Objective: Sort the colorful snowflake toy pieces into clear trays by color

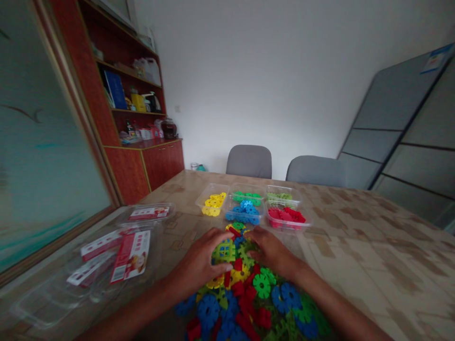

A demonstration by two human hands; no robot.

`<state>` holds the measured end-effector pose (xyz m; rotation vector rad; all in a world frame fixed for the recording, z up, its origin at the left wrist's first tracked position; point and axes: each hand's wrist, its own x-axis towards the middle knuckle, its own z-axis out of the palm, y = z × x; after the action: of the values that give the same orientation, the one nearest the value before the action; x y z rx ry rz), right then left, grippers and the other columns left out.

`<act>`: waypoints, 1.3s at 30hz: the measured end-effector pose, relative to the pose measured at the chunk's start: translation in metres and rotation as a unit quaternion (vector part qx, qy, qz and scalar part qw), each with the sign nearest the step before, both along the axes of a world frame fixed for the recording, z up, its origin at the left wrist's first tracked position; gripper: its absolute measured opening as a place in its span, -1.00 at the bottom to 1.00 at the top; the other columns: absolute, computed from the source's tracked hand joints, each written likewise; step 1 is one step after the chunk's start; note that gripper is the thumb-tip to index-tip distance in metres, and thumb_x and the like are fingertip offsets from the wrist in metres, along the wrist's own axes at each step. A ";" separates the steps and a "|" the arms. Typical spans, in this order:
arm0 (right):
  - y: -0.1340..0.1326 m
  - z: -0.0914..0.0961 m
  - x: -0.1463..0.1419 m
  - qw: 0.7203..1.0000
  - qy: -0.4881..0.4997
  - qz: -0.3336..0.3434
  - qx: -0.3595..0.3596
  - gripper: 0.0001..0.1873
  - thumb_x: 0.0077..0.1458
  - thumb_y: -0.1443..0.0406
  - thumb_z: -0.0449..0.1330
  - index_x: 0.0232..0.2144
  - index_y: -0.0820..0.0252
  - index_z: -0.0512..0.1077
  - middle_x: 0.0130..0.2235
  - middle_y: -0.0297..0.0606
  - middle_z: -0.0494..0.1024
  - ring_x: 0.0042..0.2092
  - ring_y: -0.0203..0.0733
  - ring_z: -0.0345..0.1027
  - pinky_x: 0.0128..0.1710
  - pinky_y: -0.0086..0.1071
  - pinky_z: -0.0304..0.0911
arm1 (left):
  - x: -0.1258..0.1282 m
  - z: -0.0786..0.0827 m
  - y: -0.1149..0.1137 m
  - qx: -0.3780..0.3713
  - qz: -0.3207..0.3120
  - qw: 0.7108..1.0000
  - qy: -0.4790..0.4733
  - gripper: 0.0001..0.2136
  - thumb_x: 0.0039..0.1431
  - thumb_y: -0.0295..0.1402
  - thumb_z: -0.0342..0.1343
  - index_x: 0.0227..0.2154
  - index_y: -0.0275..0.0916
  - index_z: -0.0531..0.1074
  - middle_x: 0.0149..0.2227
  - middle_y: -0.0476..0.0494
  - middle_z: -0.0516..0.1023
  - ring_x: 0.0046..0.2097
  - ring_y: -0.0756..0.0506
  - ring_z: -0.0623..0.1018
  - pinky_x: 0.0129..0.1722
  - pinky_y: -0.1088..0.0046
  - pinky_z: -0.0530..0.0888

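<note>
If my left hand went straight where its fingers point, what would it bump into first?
Probably the red piece by the left hand's fingertips, at the far end of the colourful pile. Depth is hard to judge, so it might pass over it.

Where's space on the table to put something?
The widest bare tabletop is right of the red-piece tub; a narrow patch lies between the labelled clear plastic and yellow-piece tub. Mixed pieces crowd the left hand and right hand.
</note>
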<state>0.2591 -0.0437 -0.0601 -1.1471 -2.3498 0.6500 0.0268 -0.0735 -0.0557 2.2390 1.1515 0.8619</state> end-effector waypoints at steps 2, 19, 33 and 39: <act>-0.001 -0.003 0.003 1.000 -0.004 -0.029 -0.001 -0.72 -0.04 0.37 0.22 -0.20 0.25 0.44 -0.17 -0.12 0.41 -0.12 -0.02 0.27 -0.10 -0.21 0.15 | 0.001 -0.002 0.000 -0.006 0.003 1.000 -0.001 -0.45 -0.08 -0.45 0.24 0.06 -0.14 0.32 0.01 -0.13 0.41 0.05 -0.18 0.40 0.07 0.27 0.31; -0.011 -0.003 -0.011 0.942 0.247 -0.003 -0.228 -0.57 0.01 -0.07 0.13 -0.28 0.10 0.18 -0.40 -0.43 0.30 -0.56 -0.41 0.12 -0.64 -0.53 0.02 | 0.019 -0.011 -0.010 0.010 0.013 1.000 -0.006 -0.29 -0.11 -0.47 0.25 0.17 -0.10 0.18 0.15 -0.17 0.29 0.16 -0.23 0.28 0.16 0.21 0.22; -0.011 0.003 -0.014 0.914 0.307 -0.051 -0.260 -0.56 -0.18 0.01 0.30 -0.33 0.12 0.30 -0.50 -0.48 0.31 -0.59 -0.43 0.09 -0.63 -0.52 0.03 | 0.014 -0.023 -0.008 0.013 -0.013 1.000 0.000 -0.28 -0.02 -0.37 0.22 0.22 -0.09 0.06 0.23 -0.18 0.17 0.22 -0.23 0.21 0.19 0.20 0.18; 0.000 0.014 0.009 0.895 0.337 -0.143 -0.254 -0.70 -0.11 0.12 0.20 -0.31 0.11 0.36 -0.47 -0.43 0.36 -0.59 -0.42 0.12 -0.62 -0.52 0.05 | 0.007 -0.015 -0.009 -0.014 0.017 1.000 -0.020 -0.47 0.17 -0.27 0.06 0.19 -0.13 0.08 0.13 -0.20 0.32 0.13 -0.18 0.33 0.12 0.27 0.28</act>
<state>0.2678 -0.0433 -0.0464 -1.1823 -1.4267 1.3442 0.0342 -0.0824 -0.0709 2.1749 1.1797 0.8947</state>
